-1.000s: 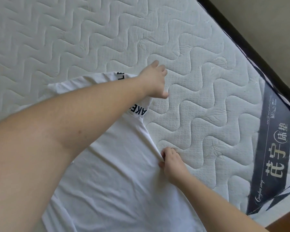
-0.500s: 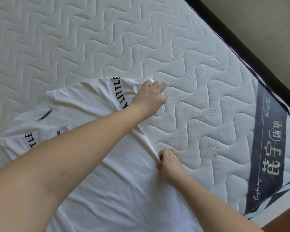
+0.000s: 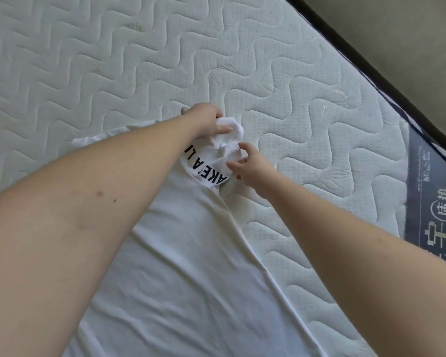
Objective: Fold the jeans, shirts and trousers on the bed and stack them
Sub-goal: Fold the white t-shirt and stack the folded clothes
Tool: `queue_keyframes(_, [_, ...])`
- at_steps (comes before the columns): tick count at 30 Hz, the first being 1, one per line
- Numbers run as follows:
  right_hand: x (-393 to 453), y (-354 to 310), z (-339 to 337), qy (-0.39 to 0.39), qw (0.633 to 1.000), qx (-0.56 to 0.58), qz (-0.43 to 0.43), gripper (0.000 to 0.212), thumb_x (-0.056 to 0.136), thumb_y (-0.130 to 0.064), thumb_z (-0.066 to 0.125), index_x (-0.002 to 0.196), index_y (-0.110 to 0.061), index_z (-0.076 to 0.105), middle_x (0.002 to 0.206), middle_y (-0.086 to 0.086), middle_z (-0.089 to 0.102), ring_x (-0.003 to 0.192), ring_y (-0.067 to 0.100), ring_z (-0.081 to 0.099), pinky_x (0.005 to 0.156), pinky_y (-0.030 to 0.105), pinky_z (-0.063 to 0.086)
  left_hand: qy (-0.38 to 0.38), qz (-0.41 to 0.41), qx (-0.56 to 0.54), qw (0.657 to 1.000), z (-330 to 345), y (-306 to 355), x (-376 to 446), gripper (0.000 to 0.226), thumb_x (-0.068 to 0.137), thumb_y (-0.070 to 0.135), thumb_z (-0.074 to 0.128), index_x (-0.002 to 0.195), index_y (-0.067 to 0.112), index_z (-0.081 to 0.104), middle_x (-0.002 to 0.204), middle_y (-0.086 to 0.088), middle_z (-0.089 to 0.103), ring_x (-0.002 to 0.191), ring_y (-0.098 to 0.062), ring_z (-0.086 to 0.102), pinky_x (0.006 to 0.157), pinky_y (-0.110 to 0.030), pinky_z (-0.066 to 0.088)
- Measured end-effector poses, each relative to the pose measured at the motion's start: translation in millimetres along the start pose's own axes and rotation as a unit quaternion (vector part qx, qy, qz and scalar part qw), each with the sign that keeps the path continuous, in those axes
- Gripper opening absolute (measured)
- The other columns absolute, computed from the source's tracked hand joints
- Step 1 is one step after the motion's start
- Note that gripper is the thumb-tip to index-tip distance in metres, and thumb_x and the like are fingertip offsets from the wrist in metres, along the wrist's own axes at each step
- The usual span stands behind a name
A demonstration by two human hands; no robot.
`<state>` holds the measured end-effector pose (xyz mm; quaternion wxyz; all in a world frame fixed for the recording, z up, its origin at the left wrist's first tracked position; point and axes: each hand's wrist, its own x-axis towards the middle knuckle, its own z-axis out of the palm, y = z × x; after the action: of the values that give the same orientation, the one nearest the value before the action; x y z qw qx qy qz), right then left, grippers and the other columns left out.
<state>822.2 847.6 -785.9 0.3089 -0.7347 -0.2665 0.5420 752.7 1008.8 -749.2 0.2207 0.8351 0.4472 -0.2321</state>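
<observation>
A white T-shirt (image 3: 191, 266) with black lettering on its sleeve lies spread on the mattress, running from the bottom of the view up to the middle. My left hand (image 3: 209, 121) grips the bunched end of the right sleeve (image 3: 211, 161), lifted a little off the mattress. My right hand (image 3: 250, 166) pinches the same sleeve's hem just below and to the right of the left hand. My left forearm hides the collar and the far sleeve. No jeans or trousers are in view.
The quilted white mattress (image 3: 139, 60) fills the view. A dark label with printed characters (image 3: 433, 202) sits at its right side. The dark bed edge (image 3: 371, 65) runs diagonally at the upper right, with floor beyond it.
My left hand has closed on the sleeve and bunched it up. My right hand left the shirt's side edge and moved up to pinch the sleeve hem.
</observation>
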Motion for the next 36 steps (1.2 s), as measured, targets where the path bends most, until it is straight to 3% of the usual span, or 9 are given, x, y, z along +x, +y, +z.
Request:
queue_keyframes(4, [4,-1,4,-0.009,0.995,-0.1,0.002,0.052,0.088,-0.026,0.07,0.135,-0.012,0.052,0.121,0.009,0.064,0.111,0.027,0.061,0.091,0.036,0.048,0.061,0.049,-0.192,0.978,6,-12,-4,0.014,0.097,0.026,0.058,0.094,0.013,0.06,0.079,0.0,0.054,0.082,-0.019,0.051,0.066,-0.027,0.037])
queue_keyframes(7, [-3,2,0,-0.018,0.999,-0.045,-0.021,0.017,0.087,-0.027,0.074,0.093,-0.015,0.064,0.086,-0.001,0.066,0.081,0.018,0.062,0.067,0.021,0.048,0.076,0.064,-0.297,0.95,3,-19,-8,0.018,0.098,0.021,0.055,0.109,0.009,0.063,0.096,-0.007,0.062,0.088,-0.017,0.054,0.078,-0.029,0.042])
queue_keyframes(13, [-19,10,-22,0.011,0.996,-0.086,-0.028,0.041,0.085,-0.042,0.072,0.066,-0.016,0.047,0.074,0.002,0.073,0.062,0.015,0.066,0.051,0.021,0.045,0.106,0.043,-0.31,0.944,-1,-20,3,0.016,0.1,0.022,0.052,0.108,0.011,0.06,0.093,-0.004,0.057,0.084,-0.017,0.051,0.073,-0.026,0.037])
queue_keyframes(19, [-21,27,-17,0.085,0.996,-0.018,0.013,0.019,0.085,-0.022,0.071,0.085,-0.016,0.053,0.081,0.007,0.074,0.078,0.022,0.072,0.074,0.039,0.057,0.166,0.015,-0.292,0.942,5,8,16,0.016,0.1,0.017,0.05,0.114,0.015,0.057,0.093,0.006,0.055,0.088,-0.013,0.052,0.067,-0.013,0.039])
queue_keyframes(22, [-17,22,-6,0.1,0.994,0.029,0.043,0.038,0.086,-0.033,0.072,0.113,-0.013,0.055,0.084,0.006,0.071,0.085,0.025,0.071,0.085,0.047,0.055,0.213,0.003,-0.255,0.943,8,16,15,0.019,0.097,0.021,0.055,0.115,0.016,0.055,0.111,-0.002,0.058,0.1,-0.019,0.055,0.087,-0.029,0.046])
queue_keyframes(25, [-11,8,4,0.095,0.992,0.017,0.083,0.041,0.084,-0.039,0.072,0.101,-0.005,0.059,0.083,0.013,0.069,0.077,0.028,0.067,0.08,0.047,0.057,0.277,-0.067,-0.244,0.927,16,10,5,0.017,0.097,0.028,0.052,0.107,0.014,0.054,0.106,-0.005,0.059,0.099,-0.024,0.056,0.082,-0.036,0.046])
queue_keyframes(30, [-7,-11,18,0.053,0.989,0.027,0.136,0.02,0.082,-0.02,0.067,0.092,-0.003,0.06,0.086,0.01,0.063,0.073,0.025,0.06,0.06,0.031,0.048,0.144,-0.118,-0.309,0.933,44,-14,-21,0.022,0.1,0.035,0.045,0.11,0.017,0.056,0.101,0.0,0.061,0.087,-0.021,0.056,0.071,-0.027,0.039])
queue_keyframes(33, [-16,-23,29,0.059,0.994,0.067,0.062,0.012,0.085,-0.013,0.059,0.09,-0.003,0.062,0.075,0.007,0.059,0.067,0.023,0.056,0.06,0.03,0.044,0.167,-0.12,-0.427,0.881,42,-29,-33,0.028,0.102,0.036,0.04,0.108,0.015,0.057,0.097,-0.003,0.065,0.086,-0.023,0.06,0.078,-0.033,0.051])
queue_keyframes(36, [-34,-34,50,0.08,0.989,-0.04,-0.117,0.01,0.082,-0.007,0.056,0.074,-0.011,0.052,0.064,0.001,0.046,0.064,0.024,0.046,0.058,0.034,0.034,0.116,-0.168,-0.556,0.806,28,-45,-53,0.049,0.102,0.052,0.027,0.101,0.014,0.057,0.081,-0.002,0.059,0.072,-0.018,0.057,0.062,-0.028,0.048])
